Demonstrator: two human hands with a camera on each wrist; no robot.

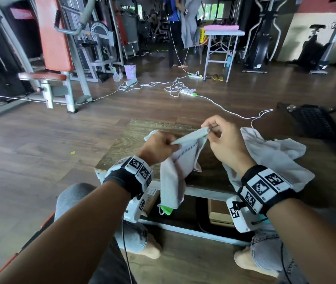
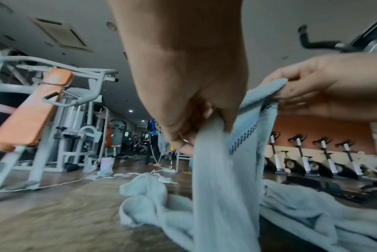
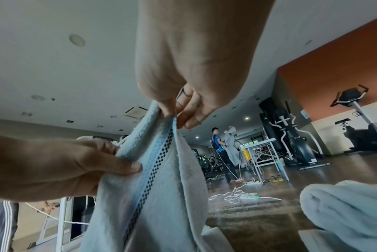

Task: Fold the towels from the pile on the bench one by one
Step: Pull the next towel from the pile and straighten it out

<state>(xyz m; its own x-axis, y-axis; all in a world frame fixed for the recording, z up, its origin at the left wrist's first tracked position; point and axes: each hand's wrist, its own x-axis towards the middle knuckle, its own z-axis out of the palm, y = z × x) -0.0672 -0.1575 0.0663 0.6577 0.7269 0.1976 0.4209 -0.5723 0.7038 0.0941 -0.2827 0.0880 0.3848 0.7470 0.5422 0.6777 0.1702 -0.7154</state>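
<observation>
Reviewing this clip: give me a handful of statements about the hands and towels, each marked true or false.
1. Both hands hold the same towel. True: the left hand and right hand pinch the held towel along its top edge.
2. The held towel lies flat on the bench. False: it hangs from the grip, over the bench edge.
3. Another towel lies crumpled to the right. True.
4. The held towel is plain. False: it has a dark checked stripe.
</observation>
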